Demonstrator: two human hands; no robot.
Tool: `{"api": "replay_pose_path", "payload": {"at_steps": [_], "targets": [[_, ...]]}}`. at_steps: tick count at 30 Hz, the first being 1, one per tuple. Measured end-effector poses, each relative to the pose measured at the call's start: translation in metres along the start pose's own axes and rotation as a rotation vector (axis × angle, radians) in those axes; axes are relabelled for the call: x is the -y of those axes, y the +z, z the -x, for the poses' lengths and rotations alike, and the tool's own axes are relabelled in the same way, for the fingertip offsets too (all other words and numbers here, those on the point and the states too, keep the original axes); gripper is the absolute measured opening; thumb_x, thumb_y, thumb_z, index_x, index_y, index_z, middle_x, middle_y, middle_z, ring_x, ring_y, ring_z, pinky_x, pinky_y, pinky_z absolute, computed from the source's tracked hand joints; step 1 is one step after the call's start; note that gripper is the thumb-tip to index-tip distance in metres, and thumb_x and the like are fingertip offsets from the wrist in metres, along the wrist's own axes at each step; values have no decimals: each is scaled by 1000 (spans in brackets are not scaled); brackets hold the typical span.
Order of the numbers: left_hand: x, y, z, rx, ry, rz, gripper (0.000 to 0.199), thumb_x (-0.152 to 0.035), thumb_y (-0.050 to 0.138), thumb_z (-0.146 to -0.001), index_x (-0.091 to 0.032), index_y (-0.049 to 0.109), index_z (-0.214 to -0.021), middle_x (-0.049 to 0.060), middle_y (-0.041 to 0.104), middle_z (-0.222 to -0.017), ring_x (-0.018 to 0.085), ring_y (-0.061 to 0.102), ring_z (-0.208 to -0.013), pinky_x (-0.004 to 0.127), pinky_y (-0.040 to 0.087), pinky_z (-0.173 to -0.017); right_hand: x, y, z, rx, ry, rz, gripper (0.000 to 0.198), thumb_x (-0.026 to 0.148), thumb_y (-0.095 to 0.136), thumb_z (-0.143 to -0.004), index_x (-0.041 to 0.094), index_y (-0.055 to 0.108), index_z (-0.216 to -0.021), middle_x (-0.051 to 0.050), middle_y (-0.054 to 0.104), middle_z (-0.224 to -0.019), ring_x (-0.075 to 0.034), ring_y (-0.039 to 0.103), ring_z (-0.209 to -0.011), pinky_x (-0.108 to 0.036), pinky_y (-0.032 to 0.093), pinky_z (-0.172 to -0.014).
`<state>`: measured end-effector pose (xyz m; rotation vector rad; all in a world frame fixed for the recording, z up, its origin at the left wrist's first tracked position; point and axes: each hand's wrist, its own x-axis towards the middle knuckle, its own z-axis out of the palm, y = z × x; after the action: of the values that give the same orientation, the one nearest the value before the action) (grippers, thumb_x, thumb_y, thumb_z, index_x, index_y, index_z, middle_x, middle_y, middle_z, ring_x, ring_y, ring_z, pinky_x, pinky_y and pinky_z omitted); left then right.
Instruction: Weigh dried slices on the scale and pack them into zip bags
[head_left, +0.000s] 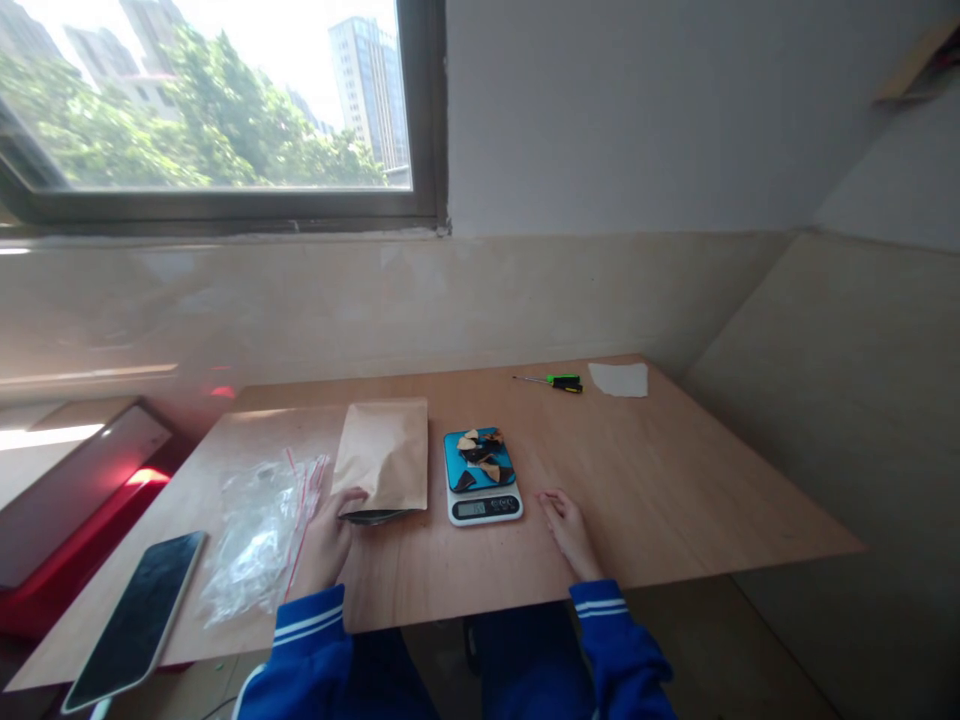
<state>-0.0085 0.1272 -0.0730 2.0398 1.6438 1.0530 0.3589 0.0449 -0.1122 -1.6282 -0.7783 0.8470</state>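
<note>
The left hand (330, 535) is holding the near edge of a brown paper bag (386, 450), its grip clamped on the paper, while the bag is lying on the worktop (675, 480). Just right of the bag, a digital scale (485, 495) is carrying dark and pale pieces (480, 455) on its blue platform. The right hand (568, 525) is resting near the scale, its grip drawn together. Clear plastic bags (251, 540) are lying beside the left forearm.
</note>
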Motion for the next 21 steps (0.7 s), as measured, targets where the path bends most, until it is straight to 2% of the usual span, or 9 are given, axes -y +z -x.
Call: {"api": "replay_pose_path", "payload": {"at_steps": [2,7,11,14,16,18,21], "targets": [[9,-6,2,-72,-53,-48,32,-20,42,-74,-20,65,-98,10,66,-114,26,59,-115,41,48,-98,-1,0,0,-8,-14,-4,56,68,61,-62,16,58,-80,0,57,-56,-10,35,-42,-24,23,-41],[28,-20,11,-281,-260,-212,39,-33,46,-77,-11,61,-106,17,60,-103,34,57,-104,53,44,-94,-4,-1,-2,-17,-39,-5,54,68,63,-63,17,61,-80,-1,58,-55,-12,40,-42,-24,25,-40],[25,-25,16,-406,-362,-314,48,-34,48,-80,-10,58,-119,20,51,-126,37,46,-120,55,36,-101,-6,-2,-2,-21,-48,-4,52,66,65,-65,17,62,-80,-1,58,-53,-14,46,-45,-24,28,-41],[24,-28,17,-454,-462,-366,55,-37,48,-81,-10,53,-129,22,41,-140,43,41,-124,62,31,-100,-8,-1,-1,-23,-51,-5,53,67,63,-66,16,62,-82,1,55,-52,-13,42,-43,-24,26,-40],[29,-31,18,-427,-535,-369,52,-35,48,-80,-10,56,-125,23,50,-131,44,47,-117,62,35,-95,-8,-1,-1,-23,-53,-8,55,68,63,-66,16,61,-83,2,54,-51,-11,38,-41,-23,24,-40],[37,-34,19,-362,-588,-342,42,-32,49,-78,-11,65,-111,19,63,-106,39,57,-101,54,43,-87,-7,-1,0,-21,-55,-12,55,68,62,-66,16,61,-83,2,53,-51,-10,35,-40,-23,22,-40],[47,-41,21,-275,-630,-285,28,-35,53,-76,-16,70,-88,10,62,-72,30,60,-75,42,48,-71,-6,-1,0,-12,-58,-14,55,68,63,-66,16,61,-83,3,52,-51,-10,34,-40,-23,21,-39]]}}
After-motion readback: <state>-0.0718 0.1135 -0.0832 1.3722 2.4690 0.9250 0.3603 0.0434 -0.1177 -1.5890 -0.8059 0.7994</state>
